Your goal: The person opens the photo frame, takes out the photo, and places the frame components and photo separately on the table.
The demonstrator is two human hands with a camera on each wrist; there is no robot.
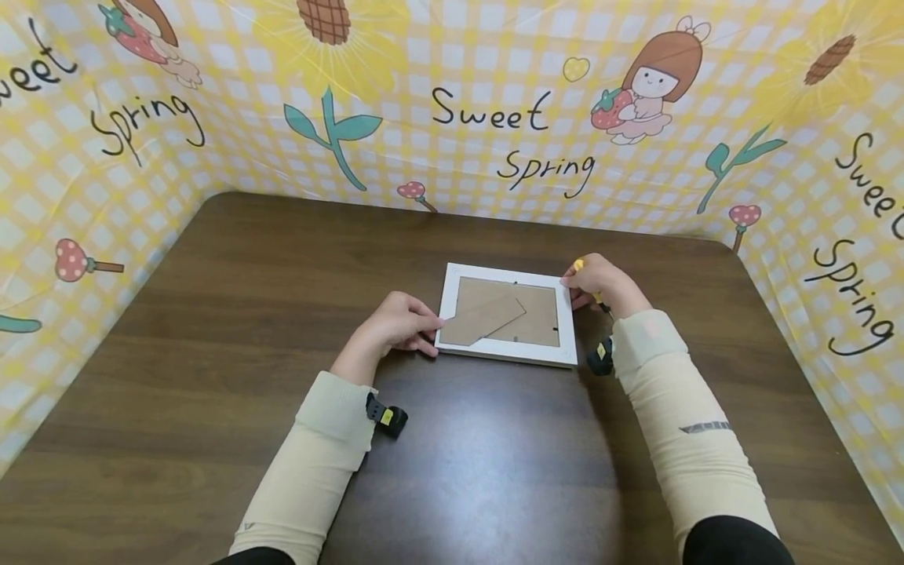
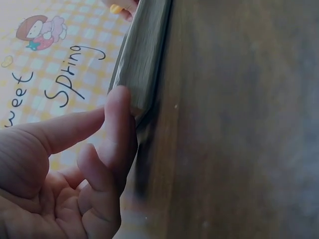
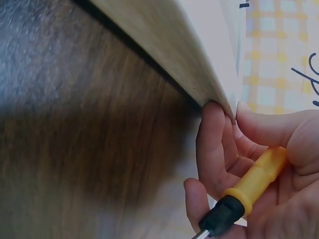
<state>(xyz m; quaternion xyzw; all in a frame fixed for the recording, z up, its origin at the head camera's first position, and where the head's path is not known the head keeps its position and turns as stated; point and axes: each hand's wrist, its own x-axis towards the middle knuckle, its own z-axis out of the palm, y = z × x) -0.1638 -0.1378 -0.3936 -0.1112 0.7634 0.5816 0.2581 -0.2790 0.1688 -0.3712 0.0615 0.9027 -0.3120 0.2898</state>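
Note:
A white picture frame (image 1: 510, 355) lies back side up, with a brown backing board (image 1: 487, 306) inside it. A slanted line with a bent corner crosses the board, and small dark tabs sit at its edges. My left hand (image 1: 399, 323) pinches the frame's left edge near the front corner, thumb on top and fingers at the side. At the far right corner, my right hand (image 1: 602, 284) grips the frame between thumb and fingertips. Tucked in that same palm is a screwdriver (image 3: 256, 181) with a yellow handle, black collar and metal shaft, its tip out of view.
The brown wooden table (image 1: 212, 377) spreads out around the frame. A yellow checked cloth (image 1: 480, 47) with printed flowers and figures hangs behind it and along both sides. Small black cameras are strapped to both wrists.

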